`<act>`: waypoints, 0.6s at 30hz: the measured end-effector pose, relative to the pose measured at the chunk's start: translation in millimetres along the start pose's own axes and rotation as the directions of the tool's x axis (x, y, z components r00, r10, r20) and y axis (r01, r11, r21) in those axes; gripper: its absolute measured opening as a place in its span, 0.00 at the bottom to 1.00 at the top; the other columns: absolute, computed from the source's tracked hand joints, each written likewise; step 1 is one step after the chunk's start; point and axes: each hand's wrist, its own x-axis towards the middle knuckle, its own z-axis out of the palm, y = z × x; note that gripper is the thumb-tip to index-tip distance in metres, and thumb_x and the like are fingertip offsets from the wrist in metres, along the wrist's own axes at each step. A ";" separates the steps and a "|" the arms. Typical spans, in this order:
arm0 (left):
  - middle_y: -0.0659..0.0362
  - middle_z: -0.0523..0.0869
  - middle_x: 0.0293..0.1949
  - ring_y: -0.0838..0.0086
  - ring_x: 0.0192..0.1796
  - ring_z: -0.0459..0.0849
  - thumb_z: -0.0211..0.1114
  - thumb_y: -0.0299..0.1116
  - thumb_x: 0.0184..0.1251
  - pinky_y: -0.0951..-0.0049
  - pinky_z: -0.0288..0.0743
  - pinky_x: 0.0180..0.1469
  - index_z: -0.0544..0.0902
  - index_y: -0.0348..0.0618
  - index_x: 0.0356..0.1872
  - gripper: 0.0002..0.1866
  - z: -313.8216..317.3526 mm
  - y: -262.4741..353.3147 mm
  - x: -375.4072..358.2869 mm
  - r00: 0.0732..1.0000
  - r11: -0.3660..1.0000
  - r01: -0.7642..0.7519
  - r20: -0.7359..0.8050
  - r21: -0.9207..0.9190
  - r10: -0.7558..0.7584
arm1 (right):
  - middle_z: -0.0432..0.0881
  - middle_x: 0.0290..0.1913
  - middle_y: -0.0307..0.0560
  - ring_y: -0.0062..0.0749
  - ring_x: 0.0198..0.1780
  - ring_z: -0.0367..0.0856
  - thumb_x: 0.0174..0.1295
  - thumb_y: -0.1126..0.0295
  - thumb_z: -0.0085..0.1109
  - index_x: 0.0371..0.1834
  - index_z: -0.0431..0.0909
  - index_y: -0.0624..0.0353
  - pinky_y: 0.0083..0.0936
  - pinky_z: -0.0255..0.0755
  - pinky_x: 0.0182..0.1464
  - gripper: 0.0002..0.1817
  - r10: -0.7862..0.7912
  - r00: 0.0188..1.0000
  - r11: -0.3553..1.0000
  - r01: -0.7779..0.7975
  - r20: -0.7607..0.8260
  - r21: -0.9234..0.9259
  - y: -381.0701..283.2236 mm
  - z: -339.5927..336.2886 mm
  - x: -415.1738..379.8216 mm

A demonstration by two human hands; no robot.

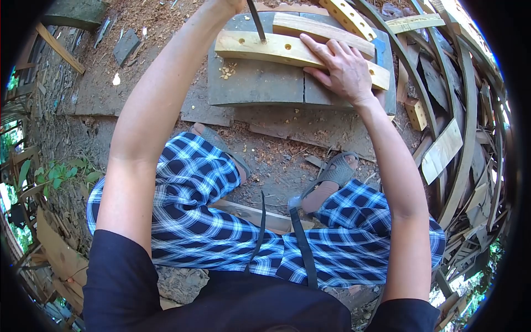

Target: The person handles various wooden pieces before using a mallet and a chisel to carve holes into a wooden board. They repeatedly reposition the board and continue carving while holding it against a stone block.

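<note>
A pale wooden bar (249,49) with several round holes along its top lies across a low grey block (254,88). My right hand (344,71) holds the bar down, fingers over its top and thumb along its near side. The tip of a dark metal rod (256,23) meets the bar at its left part; the rod's upper end is cut off by the frame. My left hand (228,4) is at the top edge beside the rod, its fingers out of view. Behind the bar rests a second wooden bar (310,27), touched or nearly touched by my right fingertips.
Another bar with many holes (347,19) lies at the block's far edge. Wood shavings (227,71) sit on the block. A short drilled wood piece (416,114) and long curved strips (469,127) crowd the right side. My sandalled feet (332,180) flank the ground before the block.
</note>
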 end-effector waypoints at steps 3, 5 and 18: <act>0.71 0.64 0.10 0.85 0.09 0.60 0.65 0.48 0.67 0.81 0.53 0.10 0.65 0.56 0.14 0.24 0.5 -0.6 -2.8 0.999 0.999 -0.012 -0.042 0.031 0.013 | 0.75 0.41 0.41 0.35 0.46 0.79 0.63 0.43 0.58 0.78 0.56 0.27 0.34 0.74 0.52 0.39 -0.001 1.000 1.000 0.001 0.002 0.011 -0.4 -0.4 -0.1; 0.71 0.64 0.10 0.85 0.08 0.60 0.65 0.48 0.68 0.81 0.52 0.09 0.65 0.56 0.14 0.24 0.7 -1.3 -1.6 0.999 0.998 0.005 -0.043 -0.059 -0.007 | 0.75 0.41 0.41 0.36 0.46 0.79 0.63 0.43 0.58 0.77 0.56 0.27 0.35 0.74 0.52 0.38 -0.004 1.000 1.000 0.004 -0.013 0.011 -0.6 -0.9 -0.1; 0.71 0.63 0.10 0.84 0.08 0.60 0.65 0.48 0.68 0.81 0.52 0.10 0.64 0.57 0.15 0.24 -3.3 -0.4 -0.7 1.000 0.999 0.022 -0.002 -0.047 -0.022 | 0.75 0.41 0.41 0.35 0.46 0.78 0.63 0.43 0.58 0.78 0.55 0.26 0.34 0.74 0.52 0.39 0.001 1.000 1.000 -0.001 -0.008 -0.001 -1.1 -1.9 0.5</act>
